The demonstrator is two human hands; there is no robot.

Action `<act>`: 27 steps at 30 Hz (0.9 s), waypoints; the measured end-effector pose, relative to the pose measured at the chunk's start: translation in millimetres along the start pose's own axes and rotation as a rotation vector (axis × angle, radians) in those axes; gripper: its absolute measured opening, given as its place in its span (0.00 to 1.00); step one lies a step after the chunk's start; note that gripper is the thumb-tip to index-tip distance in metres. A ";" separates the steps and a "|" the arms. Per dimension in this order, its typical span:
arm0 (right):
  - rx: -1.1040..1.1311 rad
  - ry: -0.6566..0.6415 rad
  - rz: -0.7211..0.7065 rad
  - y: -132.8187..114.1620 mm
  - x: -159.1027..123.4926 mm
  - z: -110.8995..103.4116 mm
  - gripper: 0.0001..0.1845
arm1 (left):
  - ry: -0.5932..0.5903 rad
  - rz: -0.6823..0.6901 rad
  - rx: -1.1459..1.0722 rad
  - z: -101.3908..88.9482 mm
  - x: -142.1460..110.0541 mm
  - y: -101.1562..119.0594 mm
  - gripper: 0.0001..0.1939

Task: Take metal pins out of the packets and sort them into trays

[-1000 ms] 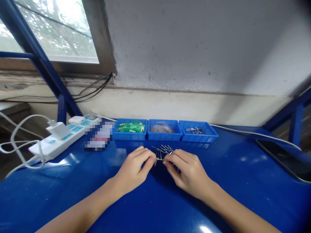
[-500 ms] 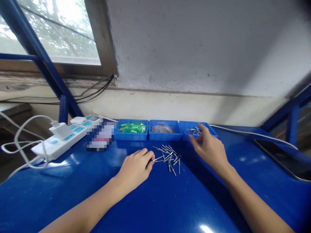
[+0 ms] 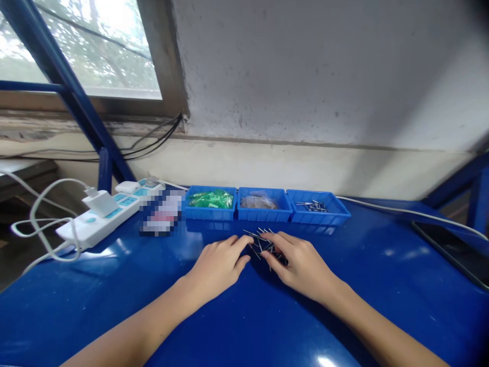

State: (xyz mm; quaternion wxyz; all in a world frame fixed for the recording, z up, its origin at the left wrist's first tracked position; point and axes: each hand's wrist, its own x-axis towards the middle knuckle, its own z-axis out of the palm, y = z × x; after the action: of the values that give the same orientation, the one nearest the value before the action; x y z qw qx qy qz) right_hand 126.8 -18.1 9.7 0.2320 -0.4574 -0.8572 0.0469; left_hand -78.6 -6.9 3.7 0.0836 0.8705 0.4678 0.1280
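Note:
A loose pile of silver pop rivets (image 3: 255, 246) lies on the blue table, partly covered by my right hand. My left hand (image 3: 219, 262) rests at the pile's left edge, thumb and index finger apart, with nothing visible between them. From the right, my right hand (image 3: 301, 260) reaches over the pile. Its thumb and index finger are spread around several rivets, and the other fingers are partly hidden. Behind the pile, the right blue bin (image 3: 321, 219) contains more rivets (image 3: 312, 206).
The middle bin (image 3: 263, 214) holds a clear bag of brownish parts, and the left bin (image 3: 210, 213) green packets. A white power strip (image 3: 114, 216) with plugs and cables stands at the left, beside a blurred-out item (image 3: 162, 214). A dark phone (image 3: 451, 252) lies at the right.
My right hand has come down from the right bin to the rivet pile. The rivet at my left fingertips is no longer between them, and those fingers have parted. The view has shifted slightly.

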 end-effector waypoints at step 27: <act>0.004 0.106 -0.174 -6.4 -1.7 -0.3 0.10 | 0.147 0.083 -0.411 -3.1 -1.0 -0.7 0.02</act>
State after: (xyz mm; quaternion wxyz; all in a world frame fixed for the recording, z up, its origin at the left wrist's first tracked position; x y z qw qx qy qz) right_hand 122.9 -23.2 11.2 0.2810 -0.3826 -0.8801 0.0042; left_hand -80.6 -7.3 6.3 0.2195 0.8420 0.4005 0.2871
